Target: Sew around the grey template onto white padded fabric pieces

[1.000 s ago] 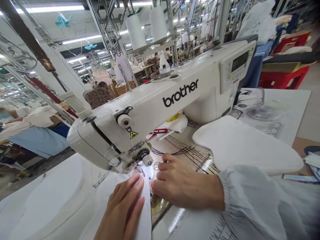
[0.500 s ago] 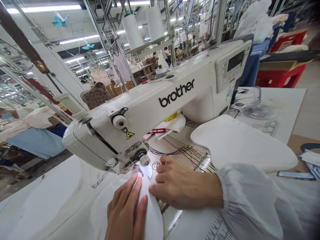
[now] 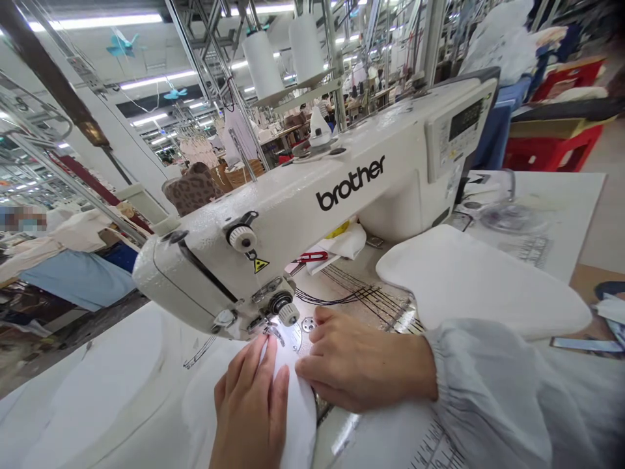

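Observation:
A white "brother" sewing machine (image 3: 312,195) stands across the table. Under its needle area lies a white fabric piece (image 3: 293,404). My left hand (image 3: 251,410) lies flat on this fabric, fingers stretched toward the presser foot (image 3: 271,329). My right hand (image 3: 356,361) rests beside it on the right, fingers curled and pressing the fabric's edge at the needle plate. A pale sleeve (image 3: 493,391) covers my right arm.
A stack of white fabric (image 3: 469,280) lies right of the machine. Red-handled snips (image 3: 310,257) and white cloth sit behind the needle plate. Thread cones (image 3: 263,62) stand on a rack above. Red crates (image 3: 556,150) and other workstations with people fill the background.
The white fabric has bunched into a fold between my hands. My left hand slid a little nearer to me and right; my right hand stayed at the fabric edge.

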`<state>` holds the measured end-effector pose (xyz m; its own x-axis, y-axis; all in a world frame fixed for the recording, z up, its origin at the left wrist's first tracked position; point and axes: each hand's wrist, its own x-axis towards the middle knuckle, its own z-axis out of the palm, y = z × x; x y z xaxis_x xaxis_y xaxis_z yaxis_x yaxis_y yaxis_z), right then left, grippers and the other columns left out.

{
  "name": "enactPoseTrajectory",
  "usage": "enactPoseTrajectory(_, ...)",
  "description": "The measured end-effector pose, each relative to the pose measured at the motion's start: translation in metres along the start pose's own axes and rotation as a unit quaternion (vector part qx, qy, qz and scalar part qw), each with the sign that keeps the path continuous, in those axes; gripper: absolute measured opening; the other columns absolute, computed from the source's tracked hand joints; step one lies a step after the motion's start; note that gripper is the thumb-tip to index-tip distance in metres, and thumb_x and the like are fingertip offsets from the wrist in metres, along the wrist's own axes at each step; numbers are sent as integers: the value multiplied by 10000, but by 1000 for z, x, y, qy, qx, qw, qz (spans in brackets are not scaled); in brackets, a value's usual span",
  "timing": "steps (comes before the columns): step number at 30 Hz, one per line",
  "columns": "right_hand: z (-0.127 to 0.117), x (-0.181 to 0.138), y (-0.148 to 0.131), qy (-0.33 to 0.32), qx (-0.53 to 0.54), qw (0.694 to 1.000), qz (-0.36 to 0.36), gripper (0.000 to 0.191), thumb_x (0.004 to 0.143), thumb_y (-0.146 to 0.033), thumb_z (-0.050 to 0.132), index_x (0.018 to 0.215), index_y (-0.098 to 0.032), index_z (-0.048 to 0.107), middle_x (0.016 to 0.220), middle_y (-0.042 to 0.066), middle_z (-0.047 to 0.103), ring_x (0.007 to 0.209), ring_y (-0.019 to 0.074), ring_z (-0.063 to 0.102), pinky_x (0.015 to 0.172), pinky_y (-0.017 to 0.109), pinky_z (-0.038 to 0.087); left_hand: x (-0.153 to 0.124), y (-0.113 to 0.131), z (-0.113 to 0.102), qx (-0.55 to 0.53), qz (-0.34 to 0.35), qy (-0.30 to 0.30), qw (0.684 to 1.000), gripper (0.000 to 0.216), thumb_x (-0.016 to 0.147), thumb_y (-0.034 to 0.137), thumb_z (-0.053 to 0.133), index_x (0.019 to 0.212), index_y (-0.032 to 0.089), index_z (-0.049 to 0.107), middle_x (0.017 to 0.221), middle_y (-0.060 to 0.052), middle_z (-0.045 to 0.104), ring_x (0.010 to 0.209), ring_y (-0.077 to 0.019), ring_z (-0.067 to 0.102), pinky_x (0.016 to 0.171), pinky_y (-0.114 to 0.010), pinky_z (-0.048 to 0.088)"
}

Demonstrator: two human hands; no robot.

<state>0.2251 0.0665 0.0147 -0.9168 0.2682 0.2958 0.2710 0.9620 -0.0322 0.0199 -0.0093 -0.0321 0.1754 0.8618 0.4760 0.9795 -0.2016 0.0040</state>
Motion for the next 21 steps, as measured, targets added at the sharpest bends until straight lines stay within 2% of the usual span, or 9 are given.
enactPoseTrajectory(6,-3,1,-1,-9,-4,1000,9,166,900,-213,544,736,-191,556,602,-38,596,537,126,422,729,312,310,2,-9,2,23,-6,-4,1000,369,978,328,382,1219,194,627,1330,-101,616,1222,-248,554,920,-426,460)
enactPoseTrajectory(10,-2,1,-2,1,7,1000,13,165,900,-189,540,735,-189,541,596,-41,573,543,124,424,722,304,309,3,-13,0,31,29,-26,999,373,975,328,394,1253,201,609,1324,-99,623,1211,-242,568,899,-420,476)
enactPoseTrajectory(13,-1,1,-2,-5,12,1000,18,145,893,-181,545,748,-187,545,587,-43,564,542,125,429,722,302,311,5,-13,-1,31,-10,-27,999,403,989,323,334,1253,182,604,1314,-116,625,1227,-251,556,932,-447,448)
enactPoseTrajectory(17,-2,2,-2,-16,11,1000,17,138,896,-183,533,759,-183,551,597,-37,574,537,125,420,706,307,307,5,-12,-1,5,5,-14,1000,382,974,339,375,1223,189,623,1287,-94,649,1209,-266,569,920,-443,440)
enactPoseTrajectory(21,-3,2,-3,-12,16,1000,21,152,907,-170,516,758,-182,541,604,-33,570,543,123,415,719,305,310,5,-9,-2,-9,-22,-14,1000,375,976,311,372,1225,180,619,1300,-93,639,1232,-270,545,950,-455,418)
